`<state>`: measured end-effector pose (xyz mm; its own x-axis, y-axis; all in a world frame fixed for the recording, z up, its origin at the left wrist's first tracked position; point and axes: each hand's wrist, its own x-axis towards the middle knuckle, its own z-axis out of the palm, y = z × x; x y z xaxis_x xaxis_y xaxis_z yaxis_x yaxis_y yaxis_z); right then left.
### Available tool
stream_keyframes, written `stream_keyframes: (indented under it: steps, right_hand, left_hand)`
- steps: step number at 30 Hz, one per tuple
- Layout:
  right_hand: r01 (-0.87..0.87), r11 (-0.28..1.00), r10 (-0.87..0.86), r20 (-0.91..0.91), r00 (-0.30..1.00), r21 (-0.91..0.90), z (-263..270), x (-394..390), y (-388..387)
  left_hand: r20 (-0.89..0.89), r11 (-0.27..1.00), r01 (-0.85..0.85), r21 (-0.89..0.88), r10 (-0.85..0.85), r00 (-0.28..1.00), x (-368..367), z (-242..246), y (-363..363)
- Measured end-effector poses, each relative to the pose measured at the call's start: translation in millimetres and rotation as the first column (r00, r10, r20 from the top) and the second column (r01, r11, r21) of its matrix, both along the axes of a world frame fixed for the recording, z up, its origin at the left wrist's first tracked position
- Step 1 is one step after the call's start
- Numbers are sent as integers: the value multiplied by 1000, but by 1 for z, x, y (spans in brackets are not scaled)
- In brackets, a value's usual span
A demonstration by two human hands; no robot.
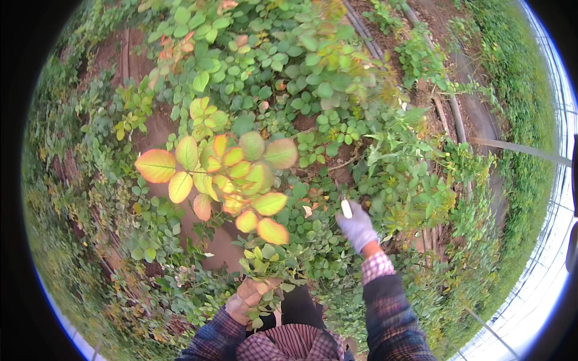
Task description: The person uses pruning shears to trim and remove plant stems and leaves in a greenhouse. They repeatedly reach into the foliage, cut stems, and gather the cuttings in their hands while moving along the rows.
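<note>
My left hand (249,297), in a worn glove, is closed around a bunch of leafy stems (266,264) in front of my legs. Further out on the right, my right hand (358,228) wears a pale lilac glove. It grips a cutting tool with a white handle (347,209). The tool's thin dark end points away into the foliage, and its exact shape is hard to make out. Rose-like bushes (271,58) surround both hands. A tall shoot with yellow-green, red-edged leaves (235,171) rises close to the camera, left of my right hand.
Bare soil (221,248) shows between the plants at left. A long pipe (456,117) runs along the ground on the right, by a strip of dark sheeting (485,113). A slanted pole (519,149) crosses there. Translucent greenhouse walling (548,234) curves along the right rim.
</note>
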<state>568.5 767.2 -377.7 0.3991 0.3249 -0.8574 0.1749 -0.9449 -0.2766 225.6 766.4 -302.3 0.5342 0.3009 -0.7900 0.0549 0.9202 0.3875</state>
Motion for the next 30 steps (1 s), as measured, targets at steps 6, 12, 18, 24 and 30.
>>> stream_keyframes:
  steps: [6,12,18,24,30]
  right_hand:
    - [704,668,-515,-534,670,239,104,-55,-77]
    - [60,852,57,-206,977,520,187,-58,-125]
    - [-227,833,262,2,965,505,252,-51,-129]
    - [-144,818,358,-297,885,557,253,-61,-109]
    - [35,920,176,-492,852,391,236,-90,-61]
  left_hand:
    - [94,980,100,173,-117,989,20,33,7]
    - [78,848,167,503,-236,969,65,59,27]
    - [167,852,349,391,-439,883,64,106,46]
    - [8,178,314,933,-880,475,37,44,61]
    - [174,927,330,178,-359,917,-54,42,117]
